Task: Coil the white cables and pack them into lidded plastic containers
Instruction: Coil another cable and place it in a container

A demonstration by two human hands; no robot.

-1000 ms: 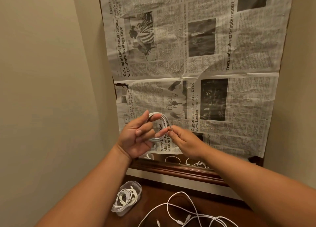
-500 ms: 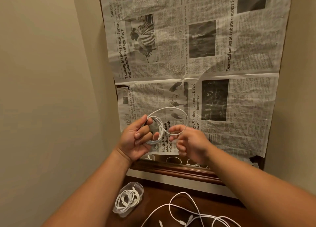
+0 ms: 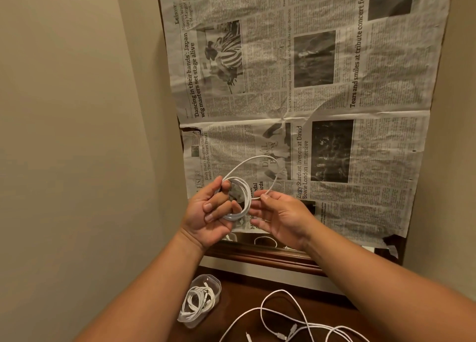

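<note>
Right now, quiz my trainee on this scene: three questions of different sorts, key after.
1. True or false: the left hand grips the coil.
2. The container holds: A) cables B) a lid C) nothing.
3. Which hand pinches the loop?
Key: 1 true; 2 A; 3 the right hand.
</note>
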